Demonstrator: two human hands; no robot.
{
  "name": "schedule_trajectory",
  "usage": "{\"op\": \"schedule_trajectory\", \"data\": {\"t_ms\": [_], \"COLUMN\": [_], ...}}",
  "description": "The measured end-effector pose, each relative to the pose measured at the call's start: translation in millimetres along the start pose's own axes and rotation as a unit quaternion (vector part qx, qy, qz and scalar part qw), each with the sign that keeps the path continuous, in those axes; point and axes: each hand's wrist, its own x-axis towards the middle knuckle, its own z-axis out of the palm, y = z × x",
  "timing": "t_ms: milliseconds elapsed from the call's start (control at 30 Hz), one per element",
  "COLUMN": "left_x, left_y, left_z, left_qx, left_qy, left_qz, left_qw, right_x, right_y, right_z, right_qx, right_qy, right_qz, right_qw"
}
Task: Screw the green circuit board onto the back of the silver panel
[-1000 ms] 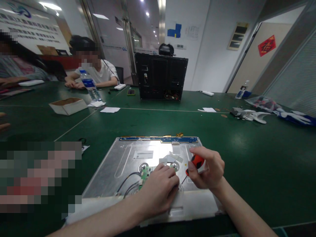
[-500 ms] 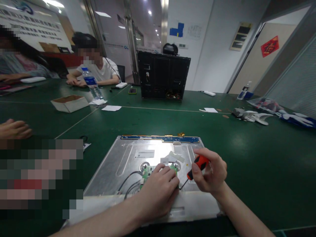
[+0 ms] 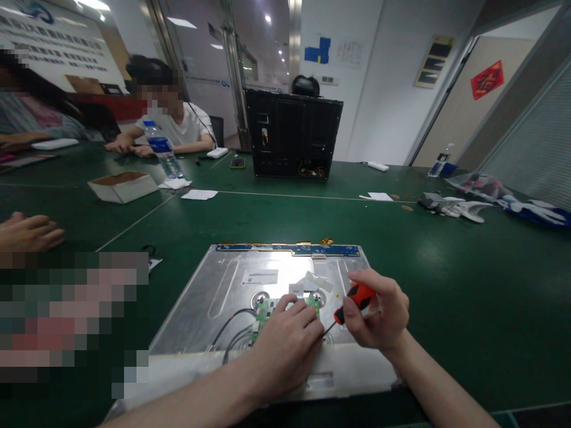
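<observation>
A metal-backed display panel (image 3: 187, 321) lies on the table in front of me, with a narrow blue circuit strip (image 3: 267, 248) along its far edge. On its near half is a green circuit board (image 3: 263, 310) with black cables (image 3: 229, 324) running out to the left. My left hand (image 3: 289, 336) lies over this board with bent fingers gripping it; its fingertips are partly hidden. My right hand (image 3: 381, 312) is closed around the red and black handle of a screwdriver (image 3: 359, 295). The screwdriver's shaft slants down left, its tip hidden at my left hand.
Past the panel stands a large black display casing (image 3: 294, 134). A small open box (image 3: 125, 187) and a water bottle (image 3: 163, 151) are at far left. Gloves (image 3: 459, 208) lie at right. Another person's hand (image 3: 31, 232) rests at the left; two people sit farther back.
The screwdriver and my right hand have shifted slightly left, and its tip has gone behind my left hand. My left hand keeps its place on the board.
</observation>
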Motion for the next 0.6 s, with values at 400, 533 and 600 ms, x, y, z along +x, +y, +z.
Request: {"op": "schedule_trajectory", "data": {"t_ms": [400, 533, 600], "left_x": [-0.9, -0.7, -0.6], "left_y": [-2.5, -3.9, -3.6], "left_z": [-2.6, -1.7, -1.4], "left_qx": [-0.051, -0.057, -0.06], "left_qy": [0.02, 0.022, 0.026], "left_qz": [0.014, 0.023, 0.019], "left_qw": [0.998, 0.998, 0.998], "right_x": [0.6, 2.0, 2.6], "right_y": [-2.8, -4.2, -5.1], "right_z": [0.4, 1.9, 2.8], "right_qx": [-0.008, -0.01, -0.006], "right_qy": [0.001, 0.004, 0.002], "right_qz": [-0.021, -0.034, -0.042], "right_qw": [1.0, 0.999, 0.999]}}
